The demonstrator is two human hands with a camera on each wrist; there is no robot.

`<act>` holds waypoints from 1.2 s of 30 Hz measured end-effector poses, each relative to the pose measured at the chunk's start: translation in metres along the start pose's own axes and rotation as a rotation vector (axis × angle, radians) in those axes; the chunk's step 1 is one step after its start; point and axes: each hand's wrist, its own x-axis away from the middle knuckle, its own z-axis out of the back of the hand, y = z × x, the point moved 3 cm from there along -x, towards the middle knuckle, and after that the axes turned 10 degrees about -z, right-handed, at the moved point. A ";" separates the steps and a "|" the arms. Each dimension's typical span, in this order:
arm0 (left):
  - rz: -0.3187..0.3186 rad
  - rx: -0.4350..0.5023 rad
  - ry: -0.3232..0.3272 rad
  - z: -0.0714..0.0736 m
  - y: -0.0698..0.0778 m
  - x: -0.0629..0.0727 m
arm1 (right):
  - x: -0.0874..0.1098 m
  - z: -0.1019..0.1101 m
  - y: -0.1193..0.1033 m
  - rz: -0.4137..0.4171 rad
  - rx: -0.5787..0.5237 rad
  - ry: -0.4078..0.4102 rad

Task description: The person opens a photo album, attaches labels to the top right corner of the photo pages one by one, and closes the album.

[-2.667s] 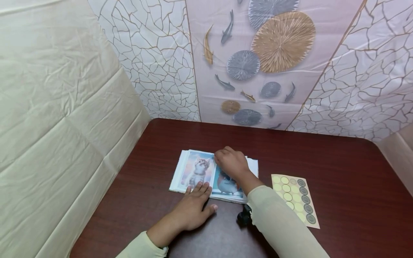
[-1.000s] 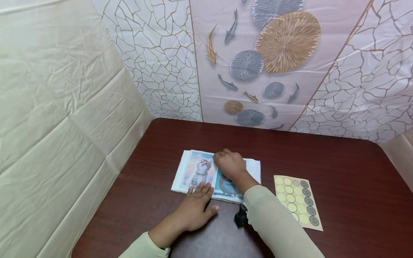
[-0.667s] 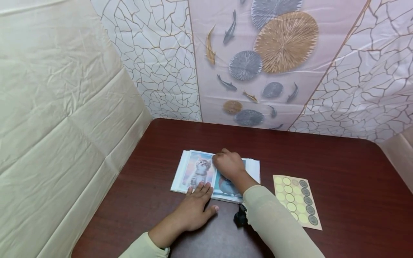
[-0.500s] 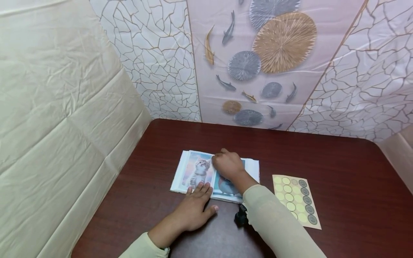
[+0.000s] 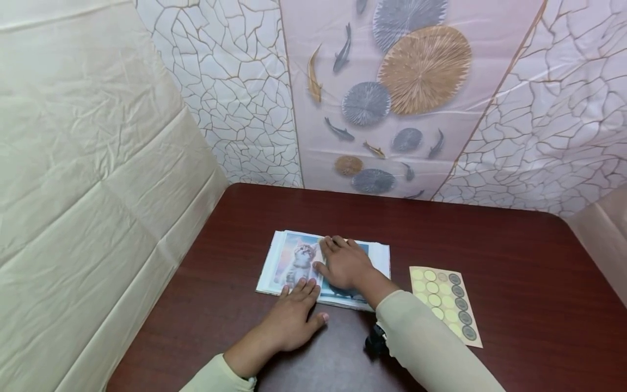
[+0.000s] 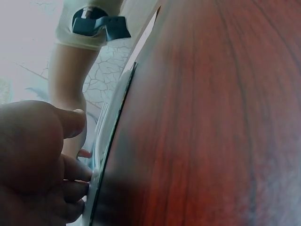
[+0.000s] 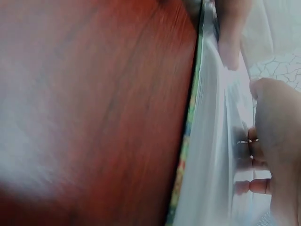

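An open photo album [image 5: 268, 275] lies flat on the table. Its left page holds a kitten picture [image 5: 300, 260]; the teal picture [image 5: 335, 294] on its right page is mostly covered by my right hand [image 5: 346, 265]. That hand's fingers are extended near the album's middle fold, with the thumb out toward the kitten picture. In the right wrist view, the fingertips [image 7: 257, 186] touch the glossy page, which reflects them. My left hand [image 5: 290, 320] has its spread fingers on the left page's lower edge, thumb resting out to the side.
A sheet of round yellow and grey stickers [image 5: 448, 302] lies right of the album, partly under the right sleeve [image 5: 431, 337]. A black wrist camera [image 5: 376, 342] sits below that sleeve. Patterned cloth [image 5: 254, 81] rises behind the dark reddish table [image 5: 519, 261].
My right hand has gone from curled fingers at the fold to extended fingers over the right page, thumb now showing. The left hand and the album have stayed in place.
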 end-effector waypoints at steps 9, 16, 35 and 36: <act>0.028 -0.027 -0.025 -0.003 -0.001 0.000 | 0.019 -0.001 0.016 0.034 -0.229 0.121; 0.015 -0.044 0.035 -0.003 -0.003 -0.001 | 0.041 0.002 0.047 0.019 -0.305 0.282; 0.014 -0.032 0.238 0.014 -0.001 -0.006 | 0.085 0.015 0.094 -0.082 -0.325 0.409; 0.017 -0.030 0.237 0.014 -0.001 -0.006 | 0.087 0.016 0.094 -0.080 -0.323 0.416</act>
